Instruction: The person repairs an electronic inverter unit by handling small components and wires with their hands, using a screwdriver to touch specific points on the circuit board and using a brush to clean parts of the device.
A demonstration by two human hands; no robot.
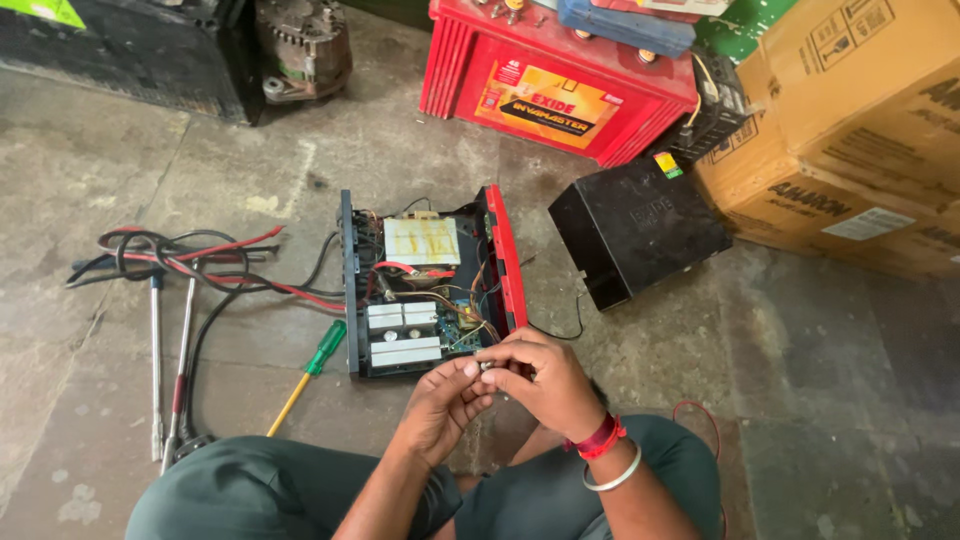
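Both hands meet just in front of the opened inverter (425, 285) on the concrete floor: the left hand (440, 408) and right hand (540, 385) are curled, fingertips pinching a tiny part too small to identify, which could slip from them and drop among the exposed wiring. Behind stands a red battery (545, 75) with a slanted yellow-orange label; at right, brown cartons (850, 130) carry white stickers, beside a black cover (635, 225) with a small yellow-green tag.

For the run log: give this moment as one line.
left hand + right hand: pinching small part | opened electronics unit ahead | green-handled screwdriver on floor
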